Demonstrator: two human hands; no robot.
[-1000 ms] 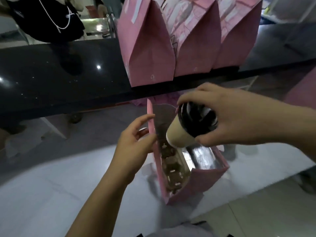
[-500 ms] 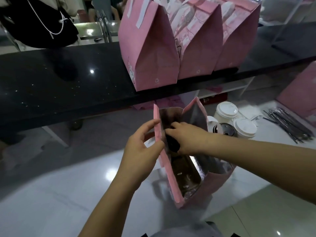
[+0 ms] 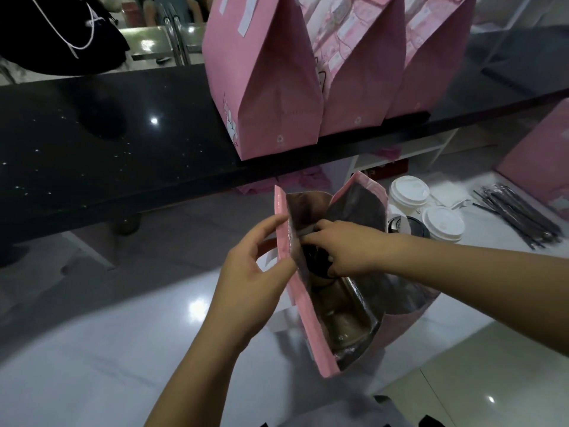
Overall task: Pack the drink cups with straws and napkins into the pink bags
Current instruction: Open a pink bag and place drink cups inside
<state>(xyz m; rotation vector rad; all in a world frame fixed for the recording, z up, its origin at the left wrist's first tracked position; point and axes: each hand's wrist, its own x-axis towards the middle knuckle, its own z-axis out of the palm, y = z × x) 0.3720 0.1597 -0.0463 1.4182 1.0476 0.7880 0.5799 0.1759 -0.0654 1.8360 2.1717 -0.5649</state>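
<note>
An open pink bag [image 3: 303, 309] stands on the glossy white surface [image 3: 123, 349]. The left hand [image 3: 255, 266] pinches its wall with its fingers, while the right hand [image 3: 348, 248] grips a dark-lidded cup [image 3: 314, 260] inside. White-lidded cups [image 3: 408, 191] and straws [image 3: 517, 214] lie to the right. Closed pink bags [image 3: 271, 97] line the higher black surface [image 3: 107, 143].

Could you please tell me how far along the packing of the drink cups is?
Looks done: three folded-shut pink paper bags stand on the black counter. In hand: the left hand pinches the rim of the open foil-lined pink bag while the right hand holds a dark-lidded cup inside it. Left: two white-lidded cups, a second dark-lidded cup and the black straws wait on the white table.
</note>
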